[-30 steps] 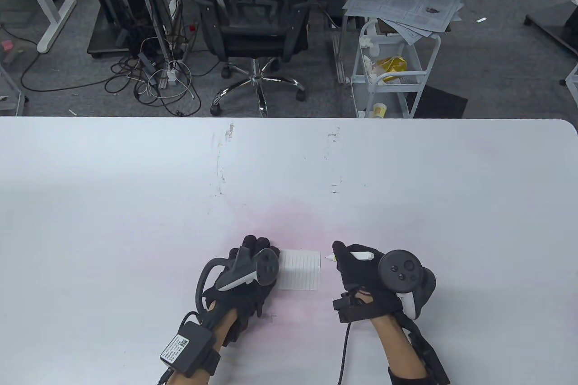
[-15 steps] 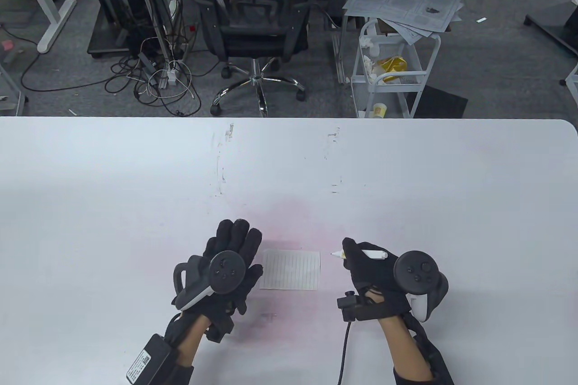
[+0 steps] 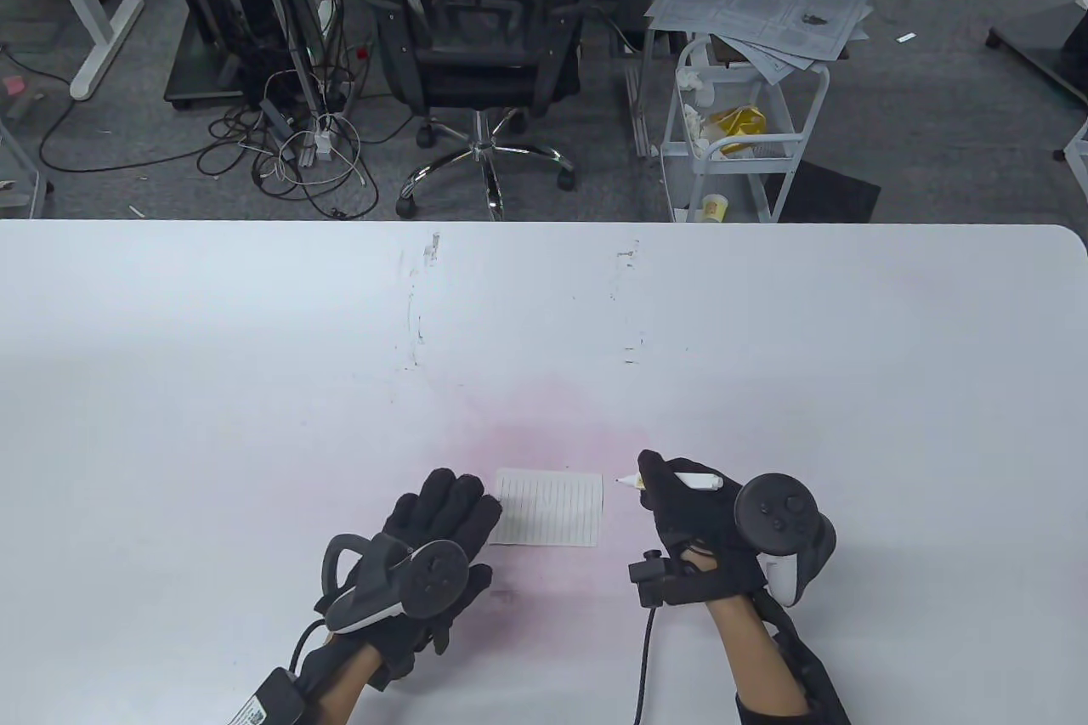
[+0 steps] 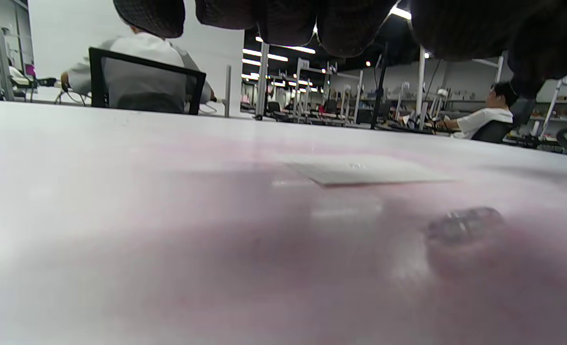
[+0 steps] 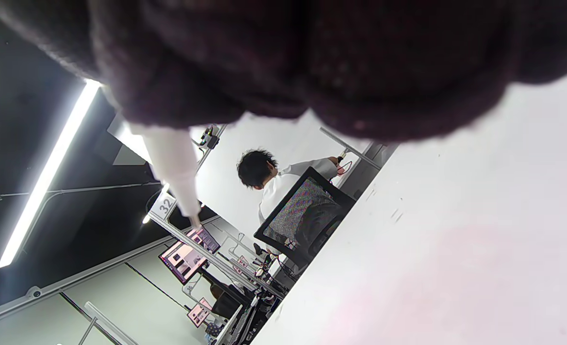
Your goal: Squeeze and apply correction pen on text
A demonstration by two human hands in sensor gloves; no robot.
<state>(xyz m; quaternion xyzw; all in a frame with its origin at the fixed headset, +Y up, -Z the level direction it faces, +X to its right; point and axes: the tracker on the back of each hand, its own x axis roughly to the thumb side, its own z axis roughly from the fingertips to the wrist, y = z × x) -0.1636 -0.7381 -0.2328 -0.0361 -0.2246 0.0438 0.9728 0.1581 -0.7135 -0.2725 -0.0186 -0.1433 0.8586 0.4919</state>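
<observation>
A small lined paper note (image 3: 549, 507) lies flat on the white table (image 3: 255, 385) near the front edge; it also shows in the left wrist view (image 4: 364, 171). My right hand (image 3: 693, 517) grips a white correction pen (image 3: 690, 481), its tip (image 3: 623, 482) pointing left, just right of the note's top right corner and apart from it. The pen's nozzle shows in the right wrist view (image 5: 175, 172). My left hand (image 3: 438, 525) lies flat with fingers spread, fingertips at the note's left edge. It holds nothing.
An office chair (image 3: 480, 36) and a white cart (image 3: 744, 130) with papers stand beyond the table's far edge. Scuff marks (image 3: 416, 317) cross the table's middle. A pink stain (image 3: 544, 419) surrounds the note.
My left hand slid off the note to the left, then back toward me and lower, fingers now at the note's left edge. My right hand with the pen shifted slightly.
</observation>
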